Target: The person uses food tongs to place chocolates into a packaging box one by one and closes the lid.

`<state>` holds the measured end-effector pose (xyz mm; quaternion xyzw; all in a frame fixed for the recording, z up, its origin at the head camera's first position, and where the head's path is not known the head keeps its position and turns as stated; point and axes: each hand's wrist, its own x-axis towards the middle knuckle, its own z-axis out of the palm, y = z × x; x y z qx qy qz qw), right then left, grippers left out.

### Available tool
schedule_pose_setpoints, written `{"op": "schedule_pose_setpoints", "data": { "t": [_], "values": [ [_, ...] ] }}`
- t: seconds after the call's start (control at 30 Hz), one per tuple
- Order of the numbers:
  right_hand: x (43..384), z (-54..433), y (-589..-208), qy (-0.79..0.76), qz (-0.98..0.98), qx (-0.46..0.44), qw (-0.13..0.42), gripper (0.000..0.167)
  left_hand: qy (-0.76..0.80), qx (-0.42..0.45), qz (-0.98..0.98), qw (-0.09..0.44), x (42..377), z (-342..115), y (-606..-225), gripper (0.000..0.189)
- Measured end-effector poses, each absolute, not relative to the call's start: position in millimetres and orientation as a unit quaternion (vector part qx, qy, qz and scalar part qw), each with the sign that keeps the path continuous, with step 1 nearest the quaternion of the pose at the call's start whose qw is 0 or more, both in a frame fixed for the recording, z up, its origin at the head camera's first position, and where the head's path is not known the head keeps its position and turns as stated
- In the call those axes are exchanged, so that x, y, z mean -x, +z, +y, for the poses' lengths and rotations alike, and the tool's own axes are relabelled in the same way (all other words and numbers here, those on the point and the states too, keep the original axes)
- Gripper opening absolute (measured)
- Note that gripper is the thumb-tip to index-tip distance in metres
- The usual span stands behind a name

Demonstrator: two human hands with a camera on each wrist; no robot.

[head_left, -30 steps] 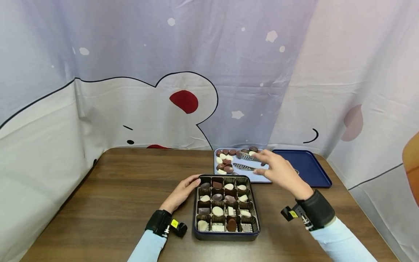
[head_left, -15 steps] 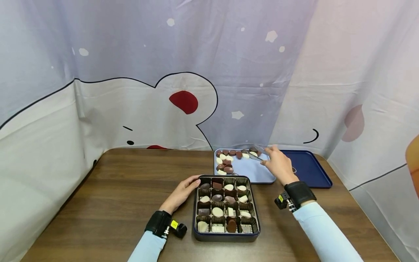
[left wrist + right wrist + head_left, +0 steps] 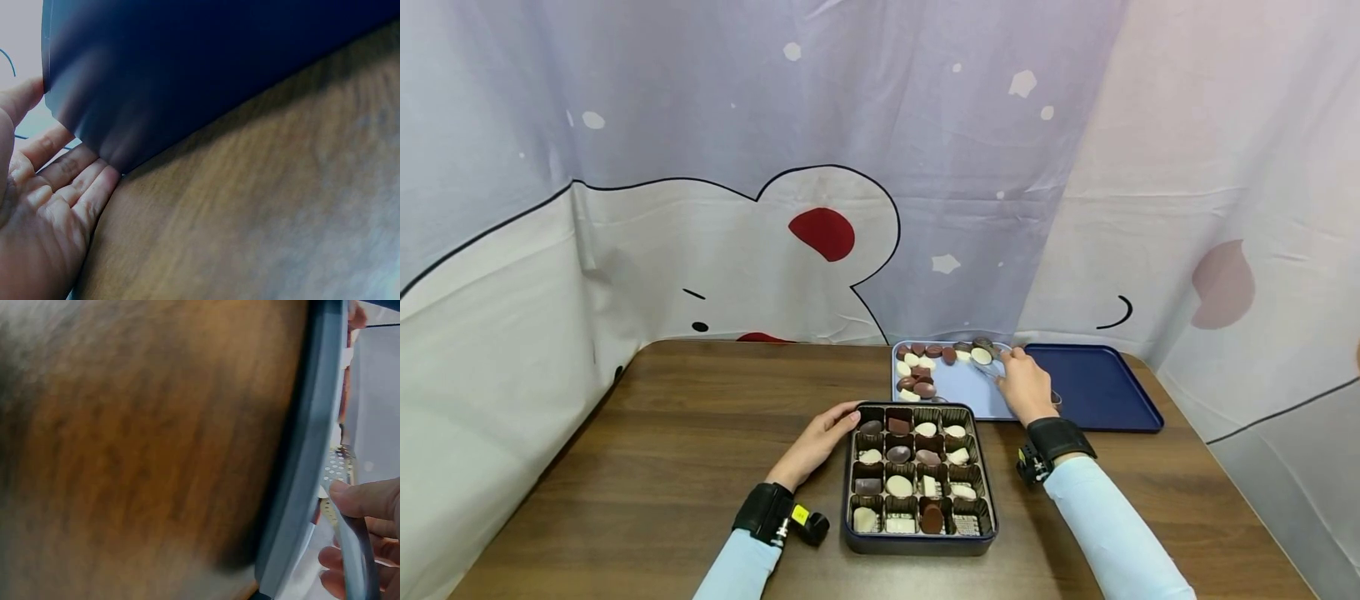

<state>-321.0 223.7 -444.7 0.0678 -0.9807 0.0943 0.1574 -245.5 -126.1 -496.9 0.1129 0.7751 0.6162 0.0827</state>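
My right hand holds metal tongs between thumb and fingers, over the right side of the light blue tray. At the tips of the tongs is a round white chocolate; whether they grip it I cannot tell. My left hand rests against the left side of a dark blue chocolate box, thumb at its rim. In the left wrist view its fingers lie fairly straight along the wall. The box's divided insert holds white and brown chocolates; its front right compartment shows just patterned lining.
Several brown and white chocolates lie along the left and back of the light blue tray. A dark blue tray stands to its right, by the table's right edge. A patterned curtain hangs behind.
My right hand has moved left and the spread tongs have drawn together, coming to the white chocolate at the tray's back right. The left hand and the box have stayed in place.
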Motion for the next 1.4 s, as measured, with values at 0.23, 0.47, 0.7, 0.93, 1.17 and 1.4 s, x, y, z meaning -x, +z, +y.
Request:
{"op": "schedule_pose_setpoints", "data": {
  "t": [0.23,0.47,0.7,0.93,1.17,1.4],
  "values": [
    [319.5,225.8,-446.0,0.098,-0.977,-0.064,0.18,0.036,0.616,-0.115,0.775,0.08,246.3,-125.6,-497.4,0.044],
    [309.9,232.3,-435.1,0.117,-0.981,-0.057,0.146,0.04,0.621,-0.113,0.771,0.08,245.2,-125.5,-496.3,0.042],
    [291.0,236.3,-409.0,0.15,-0.977,-0.085,0.126,0.046,0.624,-0.11,0.77,0.082,245.7,-125.7,-497.3,0.043],
    [263.6,239.4,-379.1,0.19,-0.967,-0.137,0.105,0.047,0.612,-0.111,0.779,0.078,247.8,-126.9,-499.4,0.046],
    [236.4,237.1,-367.3,0.227,-0.947,-0.209,0.084,0.044,0.614,-0.114,0.777,0.082,247.2,-127.0,-497.9,0.046],
    [209.6,235.8,-363.5,0.26,-0.923,-0.281,0.033,0.042,0.618,-0.111,0.774,0.083,246.5,-126.8,-497.2,0.044]
  ]
}}
